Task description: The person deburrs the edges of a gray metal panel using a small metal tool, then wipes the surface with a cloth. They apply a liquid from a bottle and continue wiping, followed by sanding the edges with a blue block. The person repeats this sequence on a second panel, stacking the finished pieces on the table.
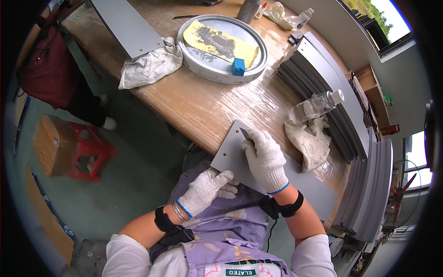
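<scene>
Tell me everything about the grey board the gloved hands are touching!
The grey panel is flat, thin and smooth, maybe painted metal, with small holes near its corner. It lies on the wooden table, its end poking over the edge. The left hand holds its near edge; the right hand presses a small scraper blade onto it.

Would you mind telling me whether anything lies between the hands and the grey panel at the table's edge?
Nothing visible does. The right hand already rests on the grey panel, pressing a small scraper blade to it, and the left hand grips its near edge. The rag and plastic bottle lie off to the right.
</scene>
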Demonstrator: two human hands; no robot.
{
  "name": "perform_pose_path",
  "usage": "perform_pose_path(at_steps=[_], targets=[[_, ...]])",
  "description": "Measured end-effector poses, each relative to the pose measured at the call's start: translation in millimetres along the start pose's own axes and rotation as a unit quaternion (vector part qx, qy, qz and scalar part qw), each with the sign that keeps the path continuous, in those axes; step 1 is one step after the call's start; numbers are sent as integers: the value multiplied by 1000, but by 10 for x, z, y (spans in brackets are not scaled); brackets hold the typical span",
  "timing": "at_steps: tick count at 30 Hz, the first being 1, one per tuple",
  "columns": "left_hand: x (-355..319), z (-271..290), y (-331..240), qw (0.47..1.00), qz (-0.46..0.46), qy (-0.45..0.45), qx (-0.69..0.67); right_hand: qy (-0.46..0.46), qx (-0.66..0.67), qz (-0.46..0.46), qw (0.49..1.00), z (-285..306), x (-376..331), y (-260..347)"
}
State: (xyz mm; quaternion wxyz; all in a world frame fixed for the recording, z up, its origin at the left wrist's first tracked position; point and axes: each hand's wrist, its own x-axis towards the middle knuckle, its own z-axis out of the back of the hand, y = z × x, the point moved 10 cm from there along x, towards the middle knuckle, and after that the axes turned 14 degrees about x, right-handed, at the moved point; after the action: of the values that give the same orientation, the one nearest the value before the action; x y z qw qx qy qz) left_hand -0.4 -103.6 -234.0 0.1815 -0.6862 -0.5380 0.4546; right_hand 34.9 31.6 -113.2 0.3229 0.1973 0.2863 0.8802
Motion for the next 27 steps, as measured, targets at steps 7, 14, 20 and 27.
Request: perform_pose_path(at_steps=[7, 14, 20, 27], targets=[[89, 41, 70, 999, 11, 1, 39, 76, -191, 30, 978, -274, 353, 49], [98, 35, 15, 999, -10, 12, 42, 155, -113, 85, 978, -363, 233, 241], [117, 37, 41, 999, -16, 21, 38, 301, -124, 136, 936, -609, -121, 337], [93, 22, 8, 997, 18, 28, 74, 235, -202, 55, 949, -483, 93, 134]])
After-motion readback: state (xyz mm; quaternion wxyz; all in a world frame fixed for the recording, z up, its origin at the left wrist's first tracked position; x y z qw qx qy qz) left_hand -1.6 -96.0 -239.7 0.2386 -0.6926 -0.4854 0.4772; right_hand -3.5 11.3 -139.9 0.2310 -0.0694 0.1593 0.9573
